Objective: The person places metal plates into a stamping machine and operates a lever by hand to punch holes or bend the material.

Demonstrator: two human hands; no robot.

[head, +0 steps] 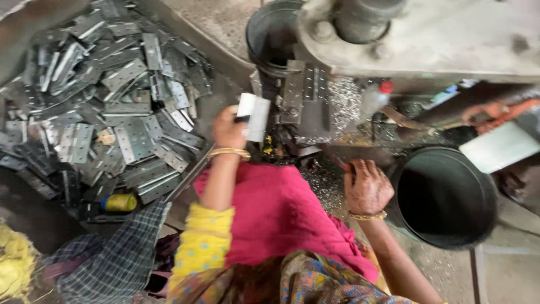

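The concrete floor (509,267) carries most of what is here. At the left, a shallow metal tray (222,59) lies on it, heaped with flat grey hinge plates (121,107) that overlap every which way; a yellow spool (119,202) rests at the heap's near edge. A checked cloth (121,256) lies on the floor just below the tray, with a yellow bundle (14,264) beside it at the far left. At the right stands a round black bucket (444,197). Bright metal shavings (343,104) are scattered over the machine bed (315,95) and spill down to the floor near the bucket.
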